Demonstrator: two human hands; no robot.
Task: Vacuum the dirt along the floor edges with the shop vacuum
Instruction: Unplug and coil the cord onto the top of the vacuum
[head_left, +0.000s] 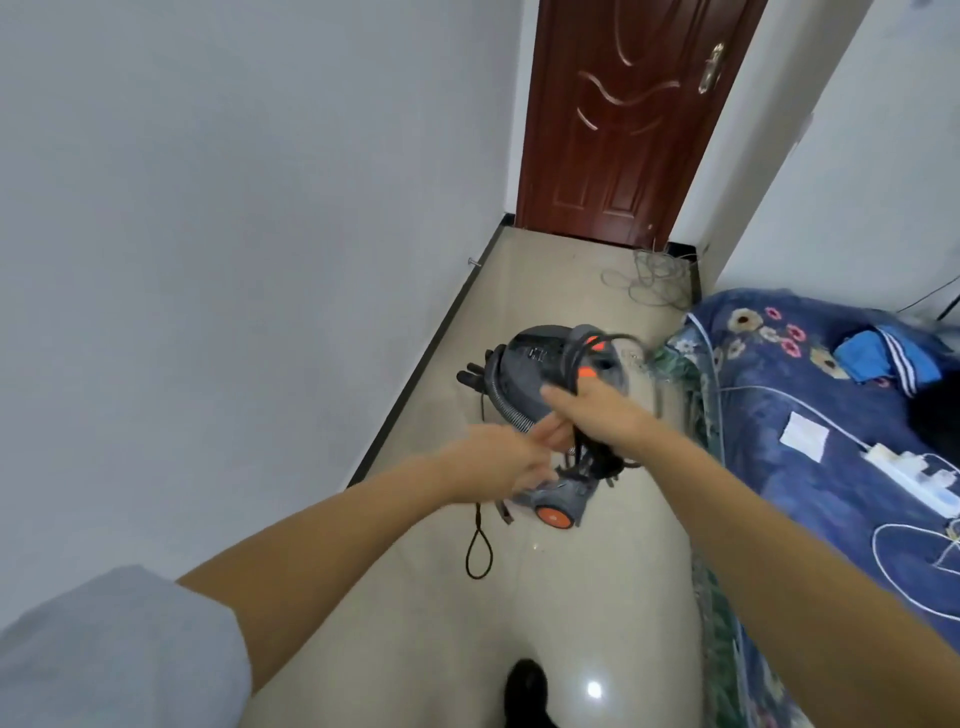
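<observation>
Head view
Shop vacuum (550, 364): grey with orange parts, standing on the tiled floor (597, 597) between the wall's dark skirting (415, 374) and the bed (831, 441), partly hidden behind both hands.
Right hand (592, 410): fingers curled round a bundle of black power cord (587, 358), held above the vacuum.
Left hand (506, 462): reaching in just below the right hand, fingers extended and touching the cord bundle; blurred, so a firm grip cannot be told.
Hose (506, 413): grey and ribbed, curving round the vacuum's left side.
Strap loop (478, 551): dark, hanging below the left hand.
Door (623, 119): dark red, closed, at the far end.
</observation>
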